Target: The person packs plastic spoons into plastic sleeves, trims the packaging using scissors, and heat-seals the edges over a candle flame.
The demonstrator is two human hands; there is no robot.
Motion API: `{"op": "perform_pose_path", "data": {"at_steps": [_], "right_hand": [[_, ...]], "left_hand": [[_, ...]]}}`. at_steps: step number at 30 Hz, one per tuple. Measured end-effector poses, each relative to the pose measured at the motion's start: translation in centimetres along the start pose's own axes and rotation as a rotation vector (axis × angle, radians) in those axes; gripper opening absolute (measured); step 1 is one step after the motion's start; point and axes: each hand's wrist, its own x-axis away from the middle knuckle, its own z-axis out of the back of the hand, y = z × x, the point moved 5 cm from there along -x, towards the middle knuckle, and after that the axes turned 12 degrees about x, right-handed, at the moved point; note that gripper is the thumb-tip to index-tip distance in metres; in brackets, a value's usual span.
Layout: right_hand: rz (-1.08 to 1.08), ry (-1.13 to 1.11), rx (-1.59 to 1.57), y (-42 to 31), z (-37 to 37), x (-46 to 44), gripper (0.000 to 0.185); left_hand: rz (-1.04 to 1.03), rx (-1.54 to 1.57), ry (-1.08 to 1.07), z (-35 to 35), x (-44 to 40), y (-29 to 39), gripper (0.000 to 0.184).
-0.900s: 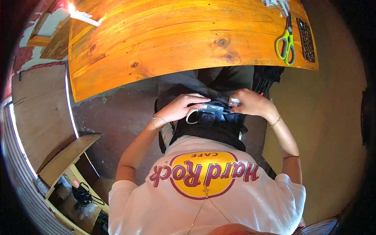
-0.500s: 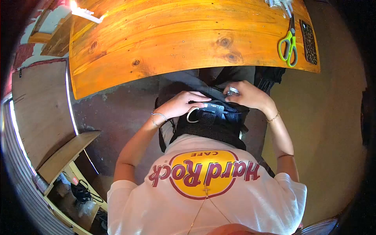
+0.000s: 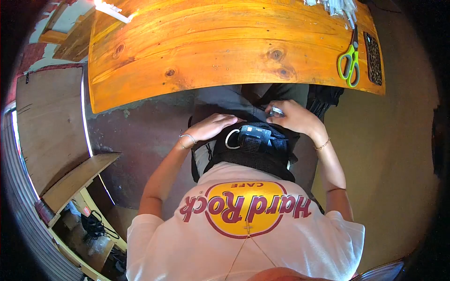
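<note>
A black mesh-fronted bag [image 3: 243,154] rests against my waist and lap. In its front sits a dark boxy device [image 3: 255,137] with a vent grille and a small label, and a white looped cord [image 3: 229,139] curves beside it. My left hand [image 3: 216,126] lies at the bag's upper left edge, its fingers stretched out and no object seen in them. Past the bag's upper right, my right hand [image 3: 297,116] is curled around a small shiny, clear or silvery piece [image 3: 276,111], too small to name. Its fingertips are partly hidden.
The wooden table [image 3: 187,51] has its near edge just beyond my lap. On its right lie green-handled scissors [image 3: 349,65], a leopard-patterned phone-shaped item [image 3: 373,58] and clear plastic pieces [image 3: 337,8]. A lit white stick [image 3: 112,11] is at far left; a wooden shelf [image 3: 79,180] stands left.
My left hand has drawn back slightly leftward from the device and cord, leaving them more visible. My right hand keeps the shiny piece. The view has shifted a little, showing more clear plastic pieces.
</note>
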Motion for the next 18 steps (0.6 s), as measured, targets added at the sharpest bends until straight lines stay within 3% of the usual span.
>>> {"op": "perform_pose_path", "data": {"at_steps": [6, 10, 12, 13, 14, 15, 18], "right_hand": [[0.063, 0.039, -0.013, -1.5, 0.9, -0.3, 0.027], [0.08, -0.007, -0.028, -3.0, 1.8, 0.0, 0.027], [0.127, 0.028, -0.069, -3.5, 2.5, 0.5, 0.026], [0.129, 0.027, -0.077, -3.8, 2.9, 0.8, 0.026], [0.135, 0.028, -0.079, -4.2, 3.4, 1.1, 0.026], [0.15, 0.05, -0.089, -4.4, 3.8, 1.2, 0.025], [0.152, 0.08, -0.063, -5.3, 4.7, 1.3, 0.025]], "left_hand": [[0.1, -0.116, 0.062, 0.7, -0.4, -1.0, 0.047], [0.009, -0.451, 0.106, -1.2, 1.5, 7.4, 0.041], [-0.218, -0.435, 0.02, -2.5, 5.7, 15.1, 0.031], [-0.369, -0.424, 0.114, -2.7, 8.8, 19.7, 0.025], [-0.448, -0.659, 0.094, -2.3, 11.9, 25.0, 0.037], [-0.775, -0.786, 0.262, -1.1, 16.5, 28.5, 0.046], [-1.355, -1.101, 0.982, 2.3, 27.3, 34.2, 0.047]]}}
